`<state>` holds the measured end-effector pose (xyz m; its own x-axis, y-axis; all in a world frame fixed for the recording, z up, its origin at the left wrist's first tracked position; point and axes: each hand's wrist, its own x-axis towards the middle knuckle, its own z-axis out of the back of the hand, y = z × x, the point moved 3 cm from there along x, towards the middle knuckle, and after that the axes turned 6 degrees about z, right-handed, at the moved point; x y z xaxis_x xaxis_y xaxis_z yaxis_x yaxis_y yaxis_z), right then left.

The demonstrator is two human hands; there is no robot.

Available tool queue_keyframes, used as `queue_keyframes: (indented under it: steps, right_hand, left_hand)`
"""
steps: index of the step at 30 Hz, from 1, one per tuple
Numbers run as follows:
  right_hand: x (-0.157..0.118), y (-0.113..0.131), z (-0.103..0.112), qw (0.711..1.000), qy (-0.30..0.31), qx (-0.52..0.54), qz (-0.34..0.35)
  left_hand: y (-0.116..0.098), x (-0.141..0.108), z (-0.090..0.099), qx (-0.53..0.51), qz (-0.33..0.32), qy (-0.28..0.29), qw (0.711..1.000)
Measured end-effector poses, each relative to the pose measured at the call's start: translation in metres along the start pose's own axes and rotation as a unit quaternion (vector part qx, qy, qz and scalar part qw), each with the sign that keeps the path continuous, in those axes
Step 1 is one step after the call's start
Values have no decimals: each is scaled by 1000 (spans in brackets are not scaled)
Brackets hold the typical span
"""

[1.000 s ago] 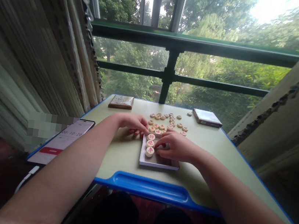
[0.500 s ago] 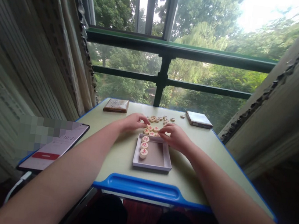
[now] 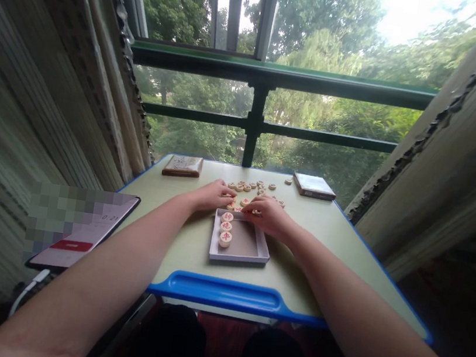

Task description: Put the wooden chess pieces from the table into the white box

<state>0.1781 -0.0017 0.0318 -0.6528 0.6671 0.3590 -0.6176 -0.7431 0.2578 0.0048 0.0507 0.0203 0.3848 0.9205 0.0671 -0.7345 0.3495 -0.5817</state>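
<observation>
1. Chess pieces point(image 3: 244, 202), round and pale, are lying loose on a light table point(image 3: 187, 242), grouped just beyond the far wall of a shallow box point(image 3: 238, 259). Three red-lettered pieces point(image 3: 226, 226) are sitting inside it, lined up along its left wall.
2. The left hand point(image 3: 213, 195) is resting beyond the box's far left corner, its fingers bending over the loose group and standing only slightly parted. Whether they are pinching a piece cannot be told.
3. The right hand point(image 3: 267, 213) is hovering across the box's far right corner, thumb and fingertips lying close together at the nearest loose pieces. They are hiding whatever may be between them, so this hold cannot be told either.
4. For handling these discs well, pinching one at a time by its rim is probably surest; pressing on the flat face could be sending it into its neighbours.
5. Keeping the right wrist high should help, since brushing the box wall might be nudging the column out of line. The left fingers are seemingly well placed for steadying the crowded pieces.
6. A brown box point(image 3: 182, 166) is lying far left, a pale-topped case point(image 3: 314, 187) far right; a phone point(image 3: 86, 234) is showing digits near left.
</observation>
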Motion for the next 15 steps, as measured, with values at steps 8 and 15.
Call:
queue_keyframes:
  steps: [8, 15]
  right_hand:
    - [0, 1, 0, 1000, -6, 8, -2]
    - [1, -4, 5, 999, -32, -11, -35]
  left_hand:
    - [-1, 1, -4, -85, 42, -7, 995]
    - [5, 3, -3, -160, 62, -13, 985]
